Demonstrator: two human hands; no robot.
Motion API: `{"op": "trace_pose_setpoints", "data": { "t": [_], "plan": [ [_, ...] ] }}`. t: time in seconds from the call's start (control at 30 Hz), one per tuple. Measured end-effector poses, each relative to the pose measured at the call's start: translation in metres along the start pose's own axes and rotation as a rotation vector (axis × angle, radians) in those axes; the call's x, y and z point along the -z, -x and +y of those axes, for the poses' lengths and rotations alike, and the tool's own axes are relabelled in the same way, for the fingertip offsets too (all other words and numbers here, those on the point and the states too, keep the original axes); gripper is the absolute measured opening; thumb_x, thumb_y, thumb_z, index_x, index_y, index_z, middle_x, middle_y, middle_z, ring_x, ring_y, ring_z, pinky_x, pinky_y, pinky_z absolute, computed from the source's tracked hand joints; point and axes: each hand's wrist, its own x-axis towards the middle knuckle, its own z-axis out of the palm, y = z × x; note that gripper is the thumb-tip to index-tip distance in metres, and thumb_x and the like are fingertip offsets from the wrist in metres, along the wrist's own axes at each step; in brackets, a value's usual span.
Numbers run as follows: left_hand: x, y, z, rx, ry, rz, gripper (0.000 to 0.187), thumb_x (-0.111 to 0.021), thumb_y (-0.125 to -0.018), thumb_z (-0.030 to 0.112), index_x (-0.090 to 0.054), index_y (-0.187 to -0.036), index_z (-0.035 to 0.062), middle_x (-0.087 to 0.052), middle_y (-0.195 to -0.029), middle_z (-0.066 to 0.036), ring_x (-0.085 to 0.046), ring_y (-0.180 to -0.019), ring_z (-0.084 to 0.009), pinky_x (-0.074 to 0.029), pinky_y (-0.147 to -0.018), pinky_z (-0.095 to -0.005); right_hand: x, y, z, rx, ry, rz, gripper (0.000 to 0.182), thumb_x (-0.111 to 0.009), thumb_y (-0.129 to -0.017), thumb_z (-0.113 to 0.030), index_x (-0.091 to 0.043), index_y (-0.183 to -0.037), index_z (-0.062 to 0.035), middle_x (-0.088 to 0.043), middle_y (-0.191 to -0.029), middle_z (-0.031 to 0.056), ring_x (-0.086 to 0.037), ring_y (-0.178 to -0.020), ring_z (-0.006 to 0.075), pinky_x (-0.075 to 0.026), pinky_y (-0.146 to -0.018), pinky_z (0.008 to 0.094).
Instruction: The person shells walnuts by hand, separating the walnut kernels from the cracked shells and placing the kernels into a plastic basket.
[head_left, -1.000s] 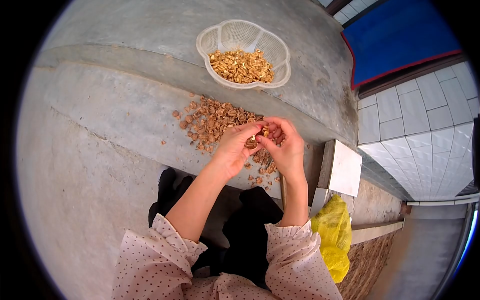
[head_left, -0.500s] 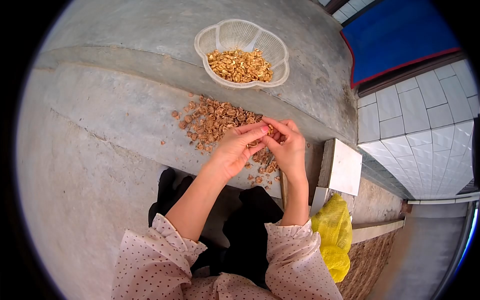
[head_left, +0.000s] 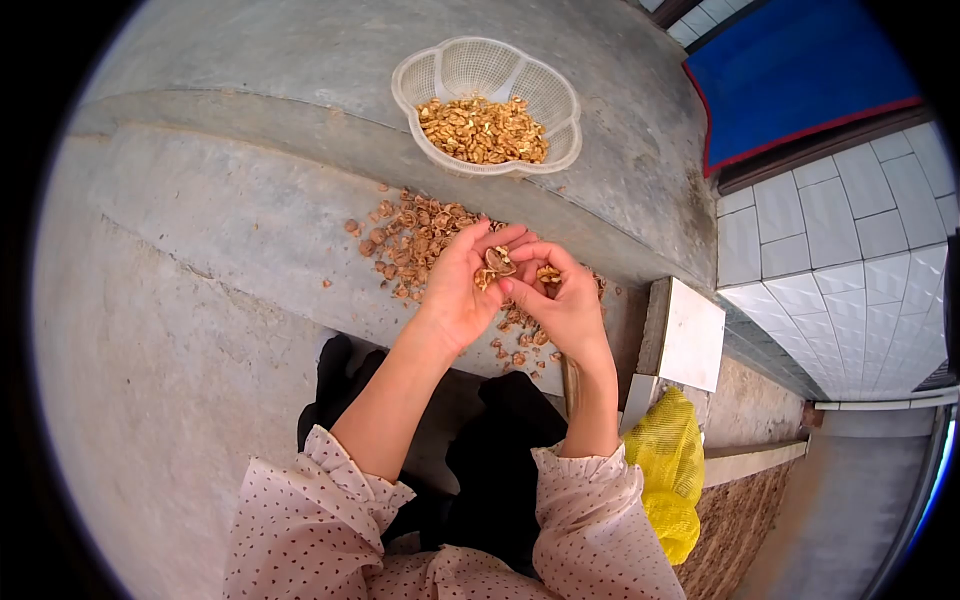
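My left hand (head_left: 458, 290) is turned palm up, its fingers curled around a cracked walnut (head_left: 497, 262) with shell and kernel pieces showing. Close against it, my right hand (head_left: 572, 312) has a walnut kernel (head_left: 547, 274) between its curled fingers, while its thumb reaches toward the left palm. Both hands are over a heap of broken walnut shells (head_left: 420, 240) on the concrete step. Beyond them, a white mesh basket (head_left: 545, 95) on the upper ledge holds many shelled walnut kernels (head_left: 485, 132).
A yellow mesh bag (head_left: 668, 450) lies at my right, below a white-topped block (head_left: 692, 335). White tiled wall (head_left: 835, 210) and a blue cloth with red edging (head_left: 800, 75) are to the right. My dark-clothed knees (head_left: 505, 425) are below my hands.
My hands have moved slightly apart. The left palm has opened upward, exposing the cracked walnut, and a kernel now shows in the right fingers. The basket and shell heap are unchanged.
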Motion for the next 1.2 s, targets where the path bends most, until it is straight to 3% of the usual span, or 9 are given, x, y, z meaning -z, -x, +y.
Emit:
{"op": "trace_pose_setpoints", "data": {
  "t": [0.1,0.17,0.27,0.5,0.57,0.67,1.0,1.1,1.2],
  "plan": [
    [-0.001,0.002,0.002,-0.004,-0.014,-0.03,0.048,-0.037,-0.093,0.036,-0.05,-0.115,-0.0055,-0.053,-0.117,-0.014,-0.05,-0.11,-0.0217,-0.042,-0.089,-0.0301,-0.016,0.003,-0.001,0.063,0.262,-0.056,0.025,-0.071,-0.069,-0.004,-0.06,-0.092,-0.0046,-0.051,-0.071,-0.0002,-0.051,-0.061,0.0071,-0.042,-0.054,0.0207],
    [0.0,0.0,0.001,-0.035,-0.01,-0.022,0.052,-0.038,-0.093,0.039,-0.046,-0.12,-0.0047,-0.051,-0.12,-0.014,-0.049,-0.111,-0.0212,-0.04,-0.092,-0.0307,-0.023,0.004,-0.004,0.316,0.554,0.044,0.024,-0.071,-0.071,-0.003,-0.061,-0.093,-0.0026,-0.05,-0.067,0.0002,-0.04,-0.051,0.0069,-0.036,-0.046,0.0216],
    [0.001,-0.002,0.0,-0.062,-0.057,-0.036,0.054,-0.039,-0.092,0.041,-0.043,-0.122,-0.0037,-0.05,-0.123,-0.014,-0.048,-0.113,-0.0215,-0.038,-0.094,-0.0317,-0.028,0.005,-0.005,0.276,0.559,0.076,0.024,-0.071,-0.068,-0.006,-0.061,-0.09,-0.0027,-0.057,-0.075,0.0111,-0.057,-0.06,0.021,-0.048,-0.057,0.0319],
    [-0.003,0.0,-0.002,-0.086,-0.06,-0.055,0.054,-0.037,-0.092,0.042,-0.044,-0.121,-0.0029,-0.05,-0.124,-0.014,-0.046,-0.115,-0.0211,-0.036,-0.095,-0.0313,-0.032,0.005,-0.003,0.275,0.639,0.149,0.02,-0.068,-0.07,-0.006,-0.059,-0.087,0.0005,-0.058,-0.076,0.0132,-0.059,-0.061,0.022,-0.048,-0.055,0.0326],
    [-0.003,0.001,-0.002,-0.078,0.022,-0.061,0.054,-0.037,-0.092,0.042,-0.045,-0.121,-0.0027,-0.05,-0.124,-0.014,-0.046,-0.115,-0.0207,-0.037,-0.094,-0.0309,-0.029,0.007,-0.01,0.101,0.549,0.125,0.019,-0.067,-0.07,-0.006,-0.058,-0.084,0.0016,-0.058,-0.075,0.0137,-0.059,-0.061,0.0233,-0.048,-0.054,0.0328],
    [-0.005,0.0,-0.004,-0.111,-0.007,-0.063,0.053,-0.038,-0.092,0.042,-0.047,-0.12,-0.0025,-0.05,-0.124,-0.015,-0.046,-0.116,-0.0212,-0.036,-0.096,-0.0326,-0.028,0.003,0.004,0.234,0.54,0.19,0.016,-0.066,-0.071,-0.009,-0.059,-0.083,-0.0017,-0.058,-0.068,0.0081,-0.052,-0.052,0.0149,-0.044,-0.051,0.028],
    [-0.004,0.0,-0.007,-0.125,0.048,-0.067,0.051,-0.039,-0.091,0.04,-0.048,-0.117,-0.0021,-0.05,-0.124,-0.015,-0.046,-0.117,-0.0224,-0.034,-0.098,-0.0357,-0.031,0.003,0.002,0.188,0.596,0.207,0.015,-0.064,-0.07,-0.005,-0.059,-0.083,0.0001,-0.06,-0.073,0.0129,-0.059,-0.058,0.0212,-0.047,-0.054,0.0318],
    [-0.004,0.0,-0.004,-0.131,0.125,-0.068,0.05,-0.039,-0.091,0.039,-0.048,-0.116,-0.0034,-0.05,-0.122,-0.016,-0.046,-0.116,-0.0233,-0.035,-0.099,-0.0362,-0.023,0.0,-0.007,0.059,0.477,0.187,0.014,-0.062,-0.072,-0.006,-0.059,-0.084,0.0015,-0.062,-0.076,0.0122,-0.059,-0.058,0.0181,-0.047,-0.055,0.0289],
    [0.003,-0.007,-0.001,-0.185,0.203,-0.026,0.046,-0.042,-0.091,0.033,-0.048,-0.115,-0.006,-0.049,-0.121,-0.017,-0.047,-0.115,-0.0247,-0.036,-0.1,-0.0368,-0.012,-0.029,-0.025,0.019,-0.014,0.143,0.02,-0.06,-0.078,-0.009,-0.058,-0.091,0.0049,-0.062,-0.085,0.0145,-0.06,-0.068,0.0176,-0.048,-0.064,0.0273]
  ]
}}
